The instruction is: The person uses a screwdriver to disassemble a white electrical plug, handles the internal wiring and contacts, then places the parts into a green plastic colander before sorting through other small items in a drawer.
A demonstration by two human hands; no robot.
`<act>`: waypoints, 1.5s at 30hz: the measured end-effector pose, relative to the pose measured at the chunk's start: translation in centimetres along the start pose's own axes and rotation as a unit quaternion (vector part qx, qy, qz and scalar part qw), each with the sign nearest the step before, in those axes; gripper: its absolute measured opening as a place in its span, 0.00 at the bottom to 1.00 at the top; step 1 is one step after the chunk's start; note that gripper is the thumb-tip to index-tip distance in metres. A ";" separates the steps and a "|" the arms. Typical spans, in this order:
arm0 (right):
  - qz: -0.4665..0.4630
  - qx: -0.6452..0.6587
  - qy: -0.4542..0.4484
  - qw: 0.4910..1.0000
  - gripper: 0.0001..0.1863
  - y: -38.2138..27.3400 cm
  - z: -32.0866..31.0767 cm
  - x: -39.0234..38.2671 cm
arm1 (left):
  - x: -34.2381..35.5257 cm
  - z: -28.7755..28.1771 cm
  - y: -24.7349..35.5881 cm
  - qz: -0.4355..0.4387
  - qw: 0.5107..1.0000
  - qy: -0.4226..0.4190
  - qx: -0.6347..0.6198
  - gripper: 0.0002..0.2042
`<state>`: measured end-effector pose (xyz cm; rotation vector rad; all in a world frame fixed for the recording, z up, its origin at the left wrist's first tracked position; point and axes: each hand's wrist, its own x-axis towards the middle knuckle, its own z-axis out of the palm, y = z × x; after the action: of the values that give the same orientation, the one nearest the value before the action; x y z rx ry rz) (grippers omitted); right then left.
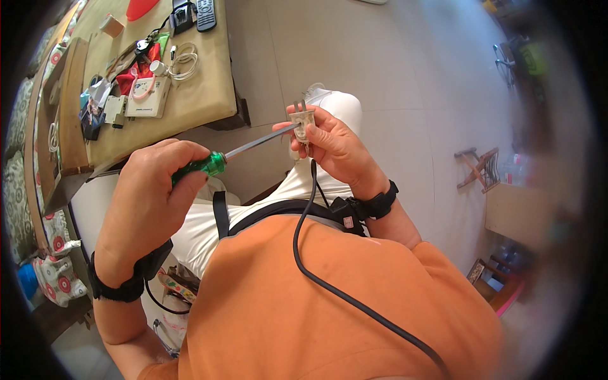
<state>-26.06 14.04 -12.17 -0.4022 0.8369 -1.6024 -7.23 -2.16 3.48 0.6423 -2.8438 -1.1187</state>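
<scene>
My left hand [155, 190] is wrapped round the green handle of a screwdriver [253, 144]. Its long metal shaft points right and slightly up, and the tip meets the face of a power plug [303, 126]. Thumb and fingers of my right hand [339, 142] pinch that whitish plug, its metal prongs facing up, away from me. Whether the tip sits in a screw is too small to tell. Both hands are above my lap. A black cable [310, 266] runs from near my right hand down over my orange shirt.
At the left stands a table [202, 82] with a white box [149, 98], a coiled white cable [183, 62], a remote control [206, 14] and other small items. A folding wooden stool [479, 169] and a cardboard box [516, 209] are on the floor at the right.
</scene>
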 end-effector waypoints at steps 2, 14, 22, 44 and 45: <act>0.003 0.003 0.001 1.000 0.22 0.0 0.1 0.0 | 0.0 0.0 -0.1 -0.001 1.000 0.000 0.013 0.07; -0.009 0.053 -0.032 0.998 0.22 0.2 0.2 0.0 | 0.5 -0.8 0.8 -0.195 0.965 -0.085 -0.153 0.07; -0.021 0.042 -0.029 0.998 0.23 0.5 0.0 0.0 | -0.2 0.1 -0.3 -0.060 0.995 -0.028 -0.071 0.09; 0.065 0.248 -0.066 0.964 0.19 0.6 -0.4 -0.1 | 1.4 -0.7 -0.4 -0.015 0.998 -0.051 0.020 0.09; 0.073 0.268 -0.062 0.959 0.19 0.8 -0.5 -0.1 | 1.5 -0.9 -0.3 -0.014 0.998 -0.051 0.020 0.09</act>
<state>-25.82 14.28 -13.00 -0.0492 0.3049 -1.5735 -8.30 -3.55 3.77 0.6486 -2.9595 -1.1339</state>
